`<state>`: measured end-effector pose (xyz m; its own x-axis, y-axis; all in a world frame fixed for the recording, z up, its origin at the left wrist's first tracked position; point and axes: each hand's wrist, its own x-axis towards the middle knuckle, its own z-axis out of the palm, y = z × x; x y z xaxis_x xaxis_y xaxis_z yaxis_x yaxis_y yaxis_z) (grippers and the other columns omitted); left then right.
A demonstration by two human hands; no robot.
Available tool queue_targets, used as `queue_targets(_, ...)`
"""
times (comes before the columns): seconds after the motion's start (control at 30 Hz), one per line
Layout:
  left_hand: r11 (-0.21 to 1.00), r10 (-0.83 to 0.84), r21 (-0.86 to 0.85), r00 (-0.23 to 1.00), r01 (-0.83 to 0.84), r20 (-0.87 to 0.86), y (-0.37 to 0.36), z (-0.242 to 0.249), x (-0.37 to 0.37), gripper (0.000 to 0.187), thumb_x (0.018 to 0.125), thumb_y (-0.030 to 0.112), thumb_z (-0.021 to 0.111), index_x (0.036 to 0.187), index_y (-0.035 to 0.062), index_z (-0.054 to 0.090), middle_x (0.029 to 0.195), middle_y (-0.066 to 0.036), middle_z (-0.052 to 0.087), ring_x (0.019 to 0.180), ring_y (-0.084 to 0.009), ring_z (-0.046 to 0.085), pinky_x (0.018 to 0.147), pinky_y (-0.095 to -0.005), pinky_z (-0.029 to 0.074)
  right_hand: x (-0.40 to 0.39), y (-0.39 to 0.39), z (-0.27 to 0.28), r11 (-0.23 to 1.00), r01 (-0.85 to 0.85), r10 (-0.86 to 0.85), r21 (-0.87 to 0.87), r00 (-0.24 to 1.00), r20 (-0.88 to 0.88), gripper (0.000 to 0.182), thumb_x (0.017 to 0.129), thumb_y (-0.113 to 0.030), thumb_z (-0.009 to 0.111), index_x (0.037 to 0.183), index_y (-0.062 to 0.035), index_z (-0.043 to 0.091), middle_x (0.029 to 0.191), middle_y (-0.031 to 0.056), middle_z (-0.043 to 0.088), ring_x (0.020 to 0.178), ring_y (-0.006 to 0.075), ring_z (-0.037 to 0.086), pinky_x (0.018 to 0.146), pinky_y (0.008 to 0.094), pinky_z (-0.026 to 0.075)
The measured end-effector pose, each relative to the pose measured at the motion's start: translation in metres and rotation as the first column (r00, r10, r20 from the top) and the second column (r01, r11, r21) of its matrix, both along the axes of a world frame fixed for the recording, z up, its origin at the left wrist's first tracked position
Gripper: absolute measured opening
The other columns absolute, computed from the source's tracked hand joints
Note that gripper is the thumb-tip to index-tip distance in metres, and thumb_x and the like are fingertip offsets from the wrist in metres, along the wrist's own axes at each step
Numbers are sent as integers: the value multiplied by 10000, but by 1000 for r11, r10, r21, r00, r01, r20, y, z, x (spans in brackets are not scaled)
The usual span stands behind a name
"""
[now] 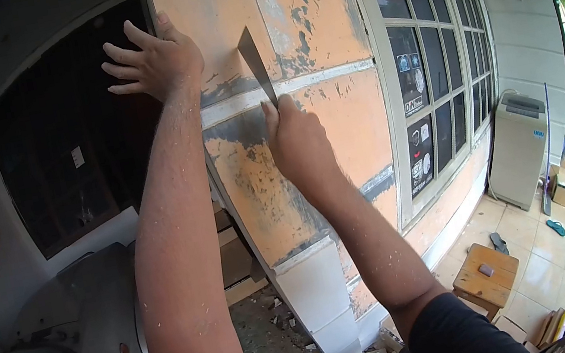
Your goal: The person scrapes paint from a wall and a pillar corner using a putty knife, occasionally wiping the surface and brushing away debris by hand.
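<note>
One scraper (254, 64) — long axis steep, leaning left — rises from my right fingers (287, 105), wrapped around its lower end; my left fingers (139, 37), farther off, spread empty.

Free in the middle, blocked beyond

I have room between the left hand (165, 61) and the scraper (256, 67), but the wall (211, 7) stops anything farther. To the right of the right hand (299, 139) I could pass along the wall toward the window (436, 70); low down, the stool (479, 285) obstructs.
</note>
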<state>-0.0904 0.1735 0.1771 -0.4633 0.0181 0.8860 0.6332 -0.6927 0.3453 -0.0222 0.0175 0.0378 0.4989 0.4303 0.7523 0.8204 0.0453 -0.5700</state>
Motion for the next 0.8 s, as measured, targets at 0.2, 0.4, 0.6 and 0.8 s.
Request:
queue_targets(0.2, 985, -36, -169, 997, 25, -64, 1, 2, -2, 679, 1113, 593, 259, 1610, 150, 391, 1711, -269, 92, 1589, -508, 16, 1232, -732, 1, 15, 13, 100, 956, -29, -45, 292, 968, 245, 460, 1119, -359, 459, 1040, 48, 657, 931, 316, 726, 934, 505, 723, 825, 552, 592)
queue_targets(0.4, 982, -96, -175, 991, 78, -98, 1, 0, -4, 690, 1107, 617, 230, 1526, 162, 534, 1694, -247, 210, 1590, -499, 33, 1232, -731, 5, 3, 0, -27, 997, -34, 31, 62, 999, 37, 397, 1118, -350, 471, 1039, 23, 579, 840, 348, 696, 870, 544, 702, 793, 611, 555)
queue_targets(0.6, 979, -179, -106, 982, 172, -53, -7, -2, -6, 781, 1085, 673, 149, 1513, 161, 554, 1692, -228, 257, 1591, -482, 53, 1230, -718, 4, 16, 19, 102, 955, -96, 53, 281, 986, 159, 399, 1105, -311, 494, 1053, 55, 645, 961, 296, 735, 950, 480, 735, 818, 524, 606)
queue_targets(0.8, 923, -346, -204, 936, 325, -73, 1, 3, -17, 844, 1065, 697, 94, 1532, 146, 531, 1685, -198, 313, 1571, -505, 118, 1225, -711, 13, 11, -3, 6, 994, -110, 108, 24, 990, 91, 408, 1111, -340, 488, 1066, 39, 635, 961, 300, 733, 919, 501, 727, 815, 554, 592)
